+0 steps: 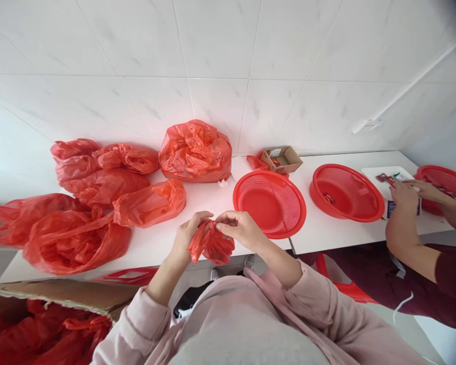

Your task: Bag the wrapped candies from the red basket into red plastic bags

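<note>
A small red plastic bag hangs in front of my body, gathered at its top. My left hand pinches it on the left side. Thumb and fingers of my right hand close on the twisted neck from the right. The bag bulges below the neck, and its contents cannot be made out. Just beyond my right hand stands a red mesh basket. Left of my hands an opened red plastic bag lies on the white table.
Several filled red bags line the table's left and back. A cardboard box of red bags stands at lower left. A small carton and a second basket are to the right, where a co-worker's hands work over a white tray.
</note>
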`<state>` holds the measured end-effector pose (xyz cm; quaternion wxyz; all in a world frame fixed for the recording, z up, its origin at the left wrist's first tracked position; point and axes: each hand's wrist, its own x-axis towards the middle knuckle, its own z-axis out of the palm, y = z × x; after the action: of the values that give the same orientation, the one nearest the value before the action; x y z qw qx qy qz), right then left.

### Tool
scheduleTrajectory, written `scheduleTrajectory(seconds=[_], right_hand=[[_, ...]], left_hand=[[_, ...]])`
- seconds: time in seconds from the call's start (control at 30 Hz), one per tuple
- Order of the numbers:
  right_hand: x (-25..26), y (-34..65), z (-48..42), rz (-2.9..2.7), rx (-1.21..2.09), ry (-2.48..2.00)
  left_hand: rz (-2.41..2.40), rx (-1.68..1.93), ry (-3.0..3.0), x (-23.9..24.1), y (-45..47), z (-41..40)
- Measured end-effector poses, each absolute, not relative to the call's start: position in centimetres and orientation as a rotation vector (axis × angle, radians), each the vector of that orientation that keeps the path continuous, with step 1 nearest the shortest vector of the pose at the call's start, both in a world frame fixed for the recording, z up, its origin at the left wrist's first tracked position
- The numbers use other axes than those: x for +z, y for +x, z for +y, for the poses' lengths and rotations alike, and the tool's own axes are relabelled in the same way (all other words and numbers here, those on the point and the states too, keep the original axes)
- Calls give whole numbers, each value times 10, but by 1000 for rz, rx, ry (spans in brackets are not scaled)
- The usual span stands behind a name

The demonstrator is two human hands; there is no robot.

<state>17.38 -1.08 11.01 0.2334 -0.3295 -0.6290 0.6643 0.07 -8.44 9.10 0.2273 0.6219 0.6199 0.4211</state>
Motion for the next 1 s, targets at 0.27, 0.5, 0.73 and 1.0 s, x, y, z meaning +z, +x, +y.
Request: scheduleTrajectory(seconds=[0.27, 0.5, 0.73, 1.0], right_hand=[[115, 177, -18, -2005, 1534, -998], [125, 181, -8, -2404, 640, -806], [121, 187, 0, -2259, 1316, -625], [117, 188, -11, -2345, 887, -601]], left_hand=[[1486, 1109, 1618, 96, 9, -91], [1486, 1104, 1537, 94, 8, -93], [1512, 1189, 1503, 89, 5, -92], [1714, 1327, 1973, 112, -27, -89]])
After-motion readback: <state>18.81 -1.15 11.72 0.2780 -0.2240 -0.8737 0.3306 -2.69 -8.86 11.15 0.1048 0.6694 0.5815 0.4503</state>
